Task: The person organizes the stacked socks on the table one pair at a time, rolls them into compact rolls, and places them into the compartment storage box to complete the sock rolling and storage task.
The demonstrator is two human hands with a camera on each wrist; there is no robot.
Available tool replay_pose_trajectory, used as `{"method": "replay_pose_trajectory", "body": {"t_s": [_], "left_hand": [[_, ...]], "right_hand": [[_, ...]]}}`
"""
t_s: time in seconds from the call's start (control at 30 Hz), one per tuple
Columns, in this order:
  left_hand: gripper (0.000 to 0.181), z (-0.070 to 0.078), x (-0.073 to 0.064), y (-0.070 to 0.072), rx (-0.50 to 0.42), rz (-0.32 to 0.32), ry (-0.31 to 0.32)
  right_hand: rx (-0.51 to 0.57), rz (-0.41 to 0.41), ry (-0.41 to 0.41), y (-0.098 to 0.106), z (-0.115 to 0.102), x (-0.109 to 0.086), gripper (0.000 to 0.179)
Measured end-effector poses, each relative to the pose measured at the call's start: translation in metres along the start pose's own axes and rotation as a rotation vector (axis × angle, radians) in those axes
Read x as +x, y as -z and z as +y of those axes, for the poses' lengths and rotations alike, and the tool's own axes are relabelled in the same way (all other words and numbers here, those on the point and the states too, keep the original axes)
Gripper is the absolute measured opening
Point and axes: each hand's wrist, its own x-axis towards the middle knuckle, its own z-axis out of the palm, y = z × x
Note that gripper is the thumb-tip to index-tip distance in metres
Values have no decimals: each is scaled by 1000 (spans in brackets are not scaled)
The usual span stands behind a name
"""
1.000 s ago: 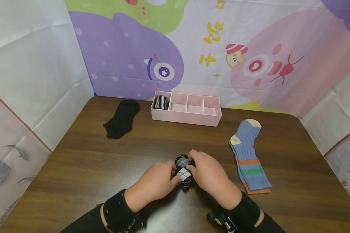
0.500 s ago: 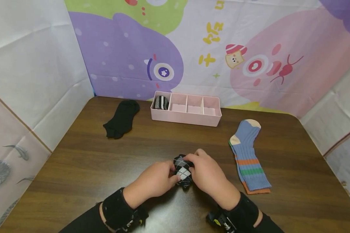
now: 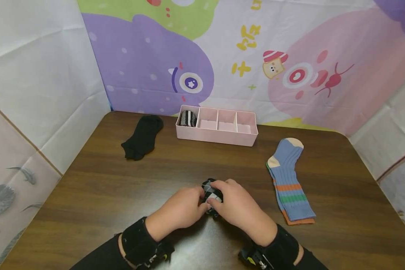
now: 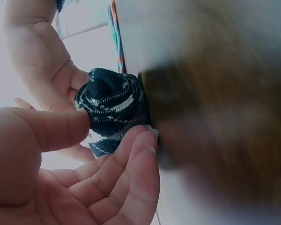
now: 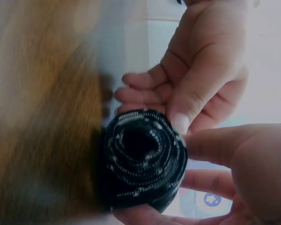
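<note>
A black, grey and white argyle sock (image 3: 210,190), rolled into a tight bundle, rests on the table near its front middle. From the left, my left hand (image 3: 179,209) pinches it between thumb and fingers. My right hand (image 3: 240,205) grips the opposite side, its thumb and forefinger over the top. The roll's spiral end (image 5: 143,157) faces the right wrist camera, with fingers of both hands around it. In the left wrist view the roll's other end (image 4: 113,110) shows coiled layers. Part of the sock is hidden under the fingers in the head view.
At the back stands a pink four-slot box (image 3: 216,135), with a rolled striped sock (image 3: 188,118) in its leftmost compartment. Black socks (image 3: 142,138) lie flat at the left. Blue socks (image 3: 287,182) with orange and green stripes lie at the right.
My right hand has shifted slightly left over the roll, and its thumb now covers more of the white diamond. My left hand keeps its place on the sock.
</note>
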Motion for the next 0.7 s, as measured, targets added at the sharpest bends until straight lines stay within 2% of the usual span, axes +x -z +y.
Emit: {"method": "replay_pose_trajectory", "body": {"t_s": [0.13,0.37,0.57,0.7], "left_hand": [[22,1,2,-2,-13,-21,-10],[31,-1,3,-4,-85,-82,-23],[32,-3,1,-2,-99,-84,-37],[32,-3,0,-1,-85,-85,-16]], "right_hand": [[18,-32,28,0,2,-1,43],[62,-159,48,4,8,0,38],[68,-137,41,4,10,4,36],[46,-129,46,1,9,3,36]]}}
